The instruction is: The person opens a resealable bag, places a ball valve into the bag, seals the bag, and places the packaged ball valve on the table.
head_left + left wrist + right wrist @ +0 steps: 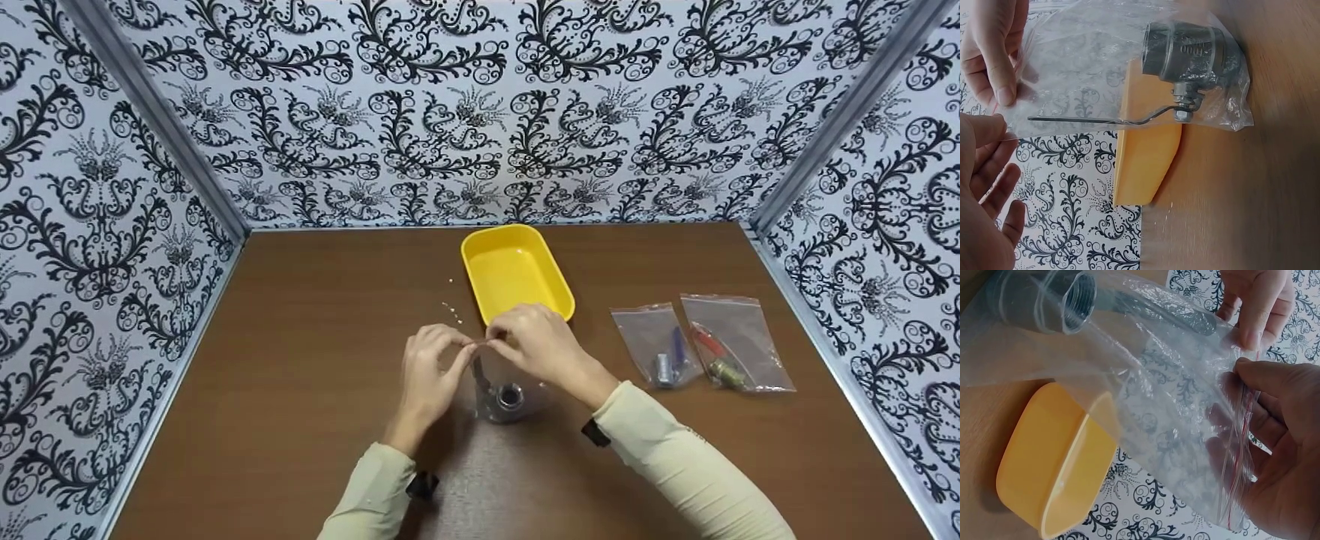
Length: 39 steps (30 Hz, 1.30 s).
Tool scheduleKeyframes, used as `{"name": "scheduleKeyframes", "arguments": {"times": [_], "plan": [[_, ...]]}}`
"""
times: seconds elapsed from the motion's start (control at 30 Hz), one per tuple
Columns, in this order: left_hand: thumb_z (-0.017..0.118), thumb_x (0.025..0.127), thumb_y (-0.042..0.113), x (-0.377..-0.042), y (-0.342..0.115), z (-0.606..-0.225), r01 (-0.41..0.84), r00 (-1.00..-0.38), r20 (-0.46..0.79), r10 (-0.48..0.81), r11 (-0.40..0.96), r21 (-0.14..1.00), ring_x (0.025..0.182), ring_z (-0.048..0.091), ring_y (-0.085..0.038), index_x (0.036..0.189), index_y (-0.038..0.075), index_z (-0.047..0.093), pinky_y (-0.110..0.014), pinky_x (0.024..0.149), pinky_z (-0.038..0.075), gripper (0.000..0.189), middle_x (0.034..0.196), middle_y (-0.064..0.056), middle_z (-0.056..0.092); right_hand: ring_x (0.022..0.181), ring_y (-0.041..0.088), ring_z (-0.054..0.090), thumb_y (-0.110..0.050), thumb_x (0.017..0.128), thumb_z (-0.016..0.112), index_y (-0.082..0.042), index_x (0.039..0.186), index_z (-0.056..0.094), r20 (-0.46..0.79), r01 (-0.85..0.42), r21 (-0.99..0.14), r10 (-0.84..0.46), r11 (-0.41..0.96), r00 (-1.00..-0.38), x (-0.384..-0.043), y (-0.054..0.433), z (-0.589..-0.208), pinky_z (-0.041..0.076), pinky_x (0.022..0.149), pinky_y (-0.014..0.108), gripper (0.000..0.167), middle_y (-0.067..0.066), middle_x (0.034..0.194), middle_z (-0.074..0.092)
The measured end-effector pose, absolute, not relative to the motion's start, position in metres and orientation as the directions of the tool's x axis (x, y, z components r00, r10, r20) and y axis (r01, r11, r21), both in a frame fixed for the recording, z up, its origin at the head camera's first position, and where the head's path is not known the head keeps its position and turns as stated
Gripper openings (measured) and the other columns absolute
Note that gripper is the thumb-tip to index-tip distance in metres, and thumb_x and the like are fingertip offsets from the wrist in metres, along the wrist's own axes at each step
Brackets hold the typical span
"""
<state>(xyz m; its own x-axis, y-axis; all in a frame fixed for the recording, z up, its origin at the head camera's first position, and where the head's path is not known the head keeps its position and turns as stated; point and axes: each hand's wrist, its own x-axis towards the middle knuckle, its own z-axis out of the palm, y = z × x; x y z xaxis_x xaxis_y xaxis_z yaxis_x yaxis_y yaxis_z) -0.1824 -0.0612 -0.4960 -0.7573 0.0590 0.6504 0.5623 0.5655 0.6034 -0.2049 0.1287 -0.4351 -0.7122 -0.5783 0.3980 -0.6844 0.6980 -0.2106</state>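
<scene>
A clear zip bag hangs upright between my hands, its red-striped zip edge at the top. Inside it lies a metal ball valve with a long flat lever; the threaded mouth of the valve faces up in the head view. My left hand pinches one part of the zip edge between thumb and forefinger. Close beside it, my right hand pinches the same edge, with its other fingers behind the plastic in the right wrist view. The fingertips of both hands nearly meet.
Behind my hands stands a yellow tray. To the right lie a zip bag with a silver cylinder and a blue piece, and another bag with a red-handled brass-coloured fitting. Small white bits lie left of the tray.
</scene>
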Motion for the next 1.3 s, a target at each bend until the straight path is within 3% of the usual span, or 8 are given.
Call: {"name": "scheduleKeyframes", "arguments": {"times": [0.33, 0.6, 0.77, 0.9, 1.3], "plan": [[0.075, 0.084, 0.019, -0.183, -0.06, -0.495, 0.557, -0.747, 0.664, 0.037, 0.58, 0.595, 0.094, 0.061, -0.016, 0.082, 0.015, 0.072, -0.035, 0.084, 0.042, 0.006, 0.084, 0.005, 0.07, 0.08, 0.016, 0.066, -0.023, 0.086, 0.073, -0.017, 0.088, 0.074, 0.399, -0.668, -0.231, -0.558, 0.707, -0.728, -0.205, 0.134, -0.434, 0.052, 0.079, 0.036, 0.006, -0.004, 0.084, 0.074], [0.071, 0.088, 0.022, -0.183, -0.056, -0.492, 0.515, -0.796, 0.602, 0.062, 0.592, 0.62, 0.1, 0.06, -0.018, 0.088, 0.014, 0.072, -0.038, 0.087, 0.042, 0.008, 0.091, 0.004, 0.071, 0.078, 0.015, 0.066, -0.022, 0.085, 0.073, -0.017, 0.087, 0.074, 0.416, -0.665, -0.218, -0.548, 0.714, -0.726, -0.204, 0.133, -0.436, 0.052, 0.077, 0.035, 0.005, -0.003, 0.083, 0.073], [0.071, 0.088, 0.024, -0.183, -0.052, -0.488, 0.525, -0.797, 0.593, 0.115, 0.618, 0.586, 0.104, 0.06, -0.017, 0.094, 0.018, 0.073, -0.039, 0.09, 0.042, 0.009, 0.097, 0.004, 0.071, 0.079, 0.016, 0.065, -0.022, 0.085, 0.073, -0.017, 0.086, 0.073, 0.399, -0.663, -0.212, -0.556, 0.718, -0.729, -0.203, 0.131, -0.434, 0.052, 0.078, 0.035, 0.006, -0.003, 0.082, 0.073], [0.071, 0.088, 0.022, -0.183, -0.05, -0.485, 0.542, -0.78, 0.61, 0.141, 0.64, 0.545, 0.103, 0.06, -0.017, 0.09, 0.019, 0.073, -0.039, 0.089, 0.042, 0.004, 0.092, 0.005, 0.071, 0.077, 0.016, 0.064, -0.023, 0.085, 0.074, -0.017, 0.085, 0.073, 0.392, -0.668, -0.208, -0.565, 0.714, -0.726, -0.204, 0.131, -0.433, 0.052, 0.076, 0.035, 0.006, -0.004, 0.08, 0.072], [0.069, 0.089, 0.022, -0.183, -0.048, -0.488, 0.529, -0.791, 0.596, 0.135, 0.638, 0.559, 0.102, 0.06, -0.016, 0.09, 0.018, 0.071, -0.038, 0.089, 0.042, 0.005, 0.092, 0.005, 0.07, 0.08, 0.017, 0.065, -0.023, 0.085, 0.074, -0.017, 0.087, 0.073, 0.324, -0.617, -0.286, -0.533, 0.733, -0.782, -0.204, 0.135, -0.431, 0.053, 0.077, 0.035, 0.007, -0.003, 0.083, 0.073]]}}
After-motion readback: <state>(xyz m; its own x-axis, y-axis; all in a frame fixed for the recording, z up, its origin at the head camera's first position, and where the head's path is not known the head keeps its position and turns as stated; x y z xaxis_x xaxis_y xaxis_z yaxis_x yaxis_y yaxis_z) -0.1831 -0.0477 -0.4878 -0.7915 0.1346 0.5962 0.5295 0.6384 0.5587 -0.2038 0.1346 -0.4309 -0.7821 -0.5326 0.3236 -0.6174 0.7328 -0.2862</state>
